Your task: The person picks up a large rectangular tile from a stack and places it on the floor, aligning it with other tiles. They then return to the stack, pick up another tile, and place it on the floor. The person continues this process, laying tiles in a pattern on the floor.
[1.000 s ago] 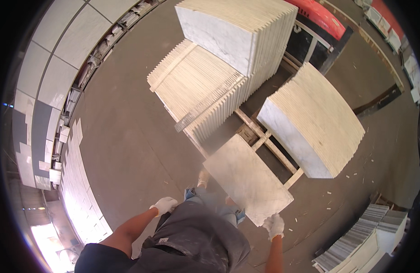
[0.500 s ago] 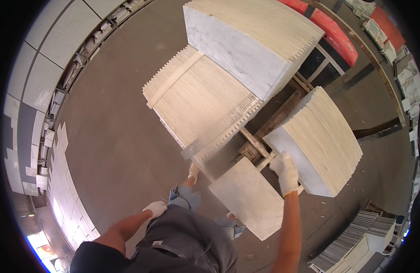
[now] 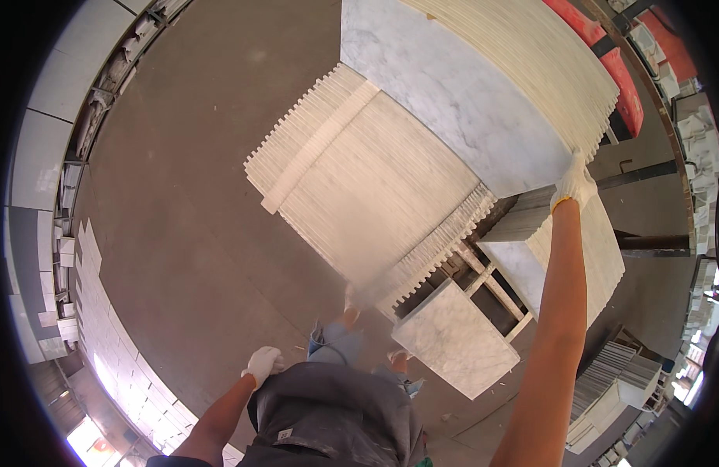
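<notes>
My right hand [image 3: 576, 185], in a white glove, reaches far forward on the right. Its fingers close on the right edge of the front grey-veined marble slab [image 3: 453, 93] of the big upright stack. My left hand [image 3: 264, 366], gloved too, hangs beside my grey apron [image 3: 328, 405] with fingers curled and nothing visible in them. Between my arms and the big stack stands a row of thin pale slabs [image 3: 367, 171] on edge, a light strip [image 3: 320, 148] lying across it. A smaller slab stack [image 3: 523, 257] is partly hidden behind my right forearm.
A single marble piece [image 3: 457, 338] lies low in front of me, beside a metal frame [image 3: 492, 288]. Red curved parts [image 3: 625, 93] and a rail [image 3: 663, 132] are at the far right. More slabs [image 3: 612, 389] stand at lower right; pale tiles [image 3: 118, 350] lie along the left.
My right hand has gone forward and right, from beside the smaller stack to the big stack's edge. My left hand has come off the apron. The view has shifted.
</notes>
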`<state>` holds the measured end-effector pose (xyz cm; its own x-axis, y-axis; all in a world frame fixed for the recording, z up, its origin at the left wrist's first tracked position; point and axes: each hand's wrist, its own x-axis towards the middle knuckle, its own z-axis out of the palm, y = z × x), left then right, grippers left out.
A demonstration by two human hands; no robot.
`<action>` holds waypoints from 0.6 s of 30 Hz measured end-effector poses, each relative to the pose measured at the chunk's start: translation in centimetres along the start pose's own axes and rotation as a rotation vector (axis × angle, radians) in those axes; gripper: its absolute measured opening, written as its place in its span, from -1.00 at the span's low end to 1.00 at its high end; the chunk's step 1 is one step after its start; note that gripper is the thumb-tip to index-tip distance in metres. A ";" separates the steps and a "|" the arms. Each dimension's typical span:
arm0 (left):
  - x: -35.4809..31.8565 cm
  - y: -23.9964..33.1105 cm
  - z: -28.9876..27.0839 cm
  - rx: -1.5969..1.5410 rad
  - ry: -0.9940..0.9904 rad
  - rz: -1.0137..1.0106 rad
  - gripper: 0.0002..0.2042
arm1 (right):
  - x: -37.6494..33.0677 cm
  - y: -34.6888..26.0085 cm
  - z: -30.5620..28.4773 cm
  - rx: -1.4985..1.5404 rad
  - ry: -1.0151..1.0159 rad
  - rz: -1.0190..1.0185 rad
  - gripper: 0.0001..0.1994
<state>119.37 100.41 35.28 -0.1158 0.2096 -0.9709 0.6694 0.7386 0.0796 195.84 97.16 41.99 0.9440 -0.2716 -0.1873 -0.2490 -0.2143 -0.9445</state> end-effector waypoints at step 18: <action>2.3 2.2 1.9 -0.107 -0.100 0.045 -0.69 | -1.9 0.0 1.1 0.128 0.038 -0.084 -0.50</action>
<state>121.95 101.25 32.82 -0.0107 0.1829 -0.9831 0.5900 0.7949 0.1414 194.30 98.74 42.02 0.9509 -0.2934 -0.0985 -0.1381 -0.1174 -0.9834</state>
